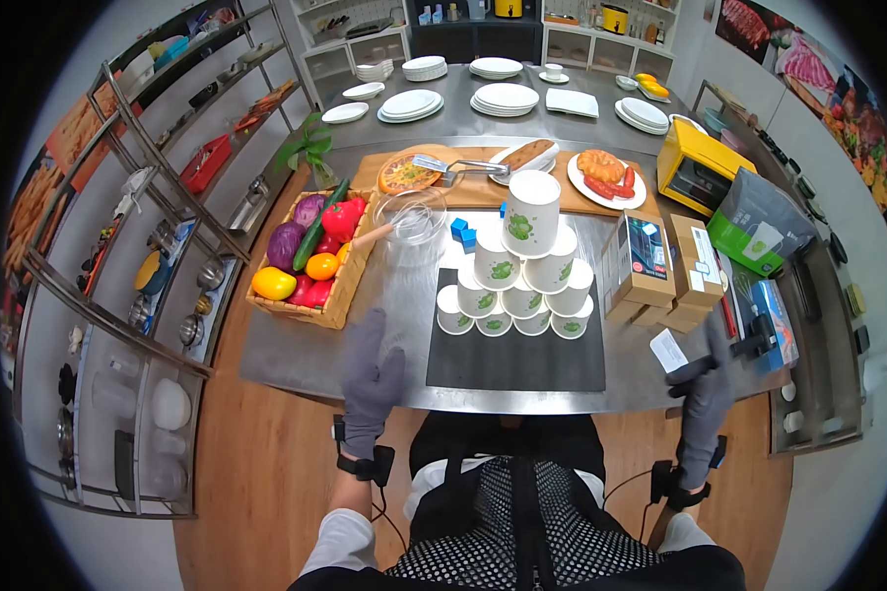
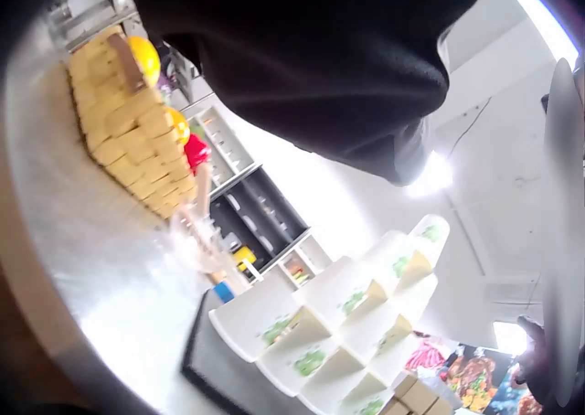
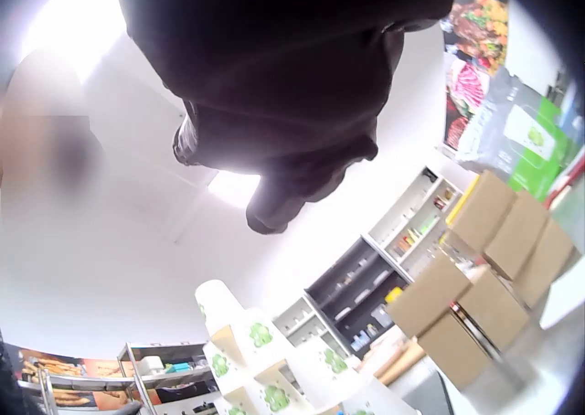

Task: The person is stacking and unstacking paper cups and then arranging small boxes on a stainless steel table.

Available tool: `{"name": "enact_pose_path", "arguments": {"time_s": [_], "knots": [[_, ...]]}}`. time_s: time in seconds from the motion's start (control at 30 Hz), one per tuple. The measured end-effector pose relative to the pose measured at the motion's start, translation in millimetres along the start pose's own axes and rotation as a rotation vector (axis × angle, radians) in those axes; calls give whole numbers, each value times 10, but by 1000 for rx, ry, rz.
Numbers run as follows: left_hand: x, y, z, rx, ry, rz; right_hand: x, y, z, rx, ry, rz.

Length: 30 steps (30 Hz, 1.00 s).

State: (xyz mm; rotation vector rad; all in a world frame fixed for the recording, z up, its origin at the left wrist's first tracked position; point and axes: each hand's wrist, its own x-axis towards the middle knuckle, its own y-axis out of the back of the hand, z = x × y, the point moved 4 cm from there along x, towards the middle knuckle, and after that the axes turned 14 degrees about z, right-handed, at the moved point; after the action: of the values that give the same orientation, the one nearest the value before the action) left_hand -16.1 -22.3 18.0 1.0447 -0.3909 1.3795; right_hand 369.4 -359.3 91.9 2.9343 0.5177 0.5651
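White paper cups (image 1: 532, 212) printed with green leaves stand upside down in a pyramid, a single cup on top, on a black mat (image 1: 512, 364). My left hand (image 1: 370, 384), in a grey glove, is at the table's front edge, to the left of the mat, holding nothing. In the left wrist view the same hand (image 2: 320, 77) looms dark, with the cups beyond it. My right hand (image 1: 705, 399), also gloved, hovers by the front edge at the right, near a white paper slip (image 1: 668, 350). It holds nothing; in the right wrist view the hand (image 3: 283, 113) has loosely bent fingers.
A wicker basket (image 1: 333, 307) of vegetables stands left, a whisk (image 1: 409, 217) beside it. Blue blocks (image 1: 463, 234) lie behind the cups. Cardboard boxes (image 1: 641, 266) and a yellow toaster oven (image 1: 700, 163) stand right. Farther back are a wooden board (image 1: 375, 172) with food and stacked plates (image 1: 505, 98).
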Motion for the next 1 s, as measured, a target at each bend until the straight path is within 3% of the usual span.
{"name": "enact_pose_path", "arguments": {"time_s": [0.07, 0.1, 0.13, 0.2, 0.23, 0.27, 0.33, 0.4, 0.47, 0.5, 0.57, 0.6, 0.63, 0.67, 0.7, 0.77, 0.8, 0.87, 1.0], "knots": [[226, 222, 378, -21, -32, 140, 116, 105, -357, 99, 384, 132], [286, 299, 516, 15, -107, 204, 116, 77, -454, 106, 448, 247], [269, 296, 561, 19, -99, 197, 145, -28, -512, 101, 440, 240], [235, 350, 605, -92, 43, 343, 127, -72, -662, 285, 668, 413], [367, 360, 713, 58, -88, 301, 111, -115, -626, 163, 430, 418], [474, 382, 844, 65, -89, 298, 74, -193, -616, 181, 155, 188], [592, 228, 1031, -26, 495, -45, 88, -535, -893, -140, 23, -9], [604, 154, 1002, -108, 504, 19, 107, -593, -729, -137, -41, -52], [639, 98, 1017, -27, 294, -59, 152, -606, -603, -138, -87, -91], [602, 90, 895, -25, 304, -54, 158, -594, -568, -186, -125, -108], [526, 42, 763, 360, -269, -156, 170, -641, -520, -236, -163, -129], [547, -26, 769, 361, -265, -156, 138, -702, -421, -290, -302, -123], [583, -128, 696, 193, 72, -166, 96, -757, -289, -341, -443, -114], [583, -212, 600, 21, 410, -173, 67, -812, -89, -342, -447, -117], [627, -265, 553, 25, 413, -177, 32, -871, 211, -352, -404, -127], [638, -471, 424, 161, 383, -479, -48, -994, 761, -392, -313, -157], [628, -524, 350, 163, 386, -480, -92, -1040, 914, -393, -316, -160], [583, -672, 209, 105, 391, -570, -147, -1133, 1099, -467, -32, -147], [731, -849, 150, 100, 267, -542, -257, -1177, 1359, -420, -134, -85]]}}
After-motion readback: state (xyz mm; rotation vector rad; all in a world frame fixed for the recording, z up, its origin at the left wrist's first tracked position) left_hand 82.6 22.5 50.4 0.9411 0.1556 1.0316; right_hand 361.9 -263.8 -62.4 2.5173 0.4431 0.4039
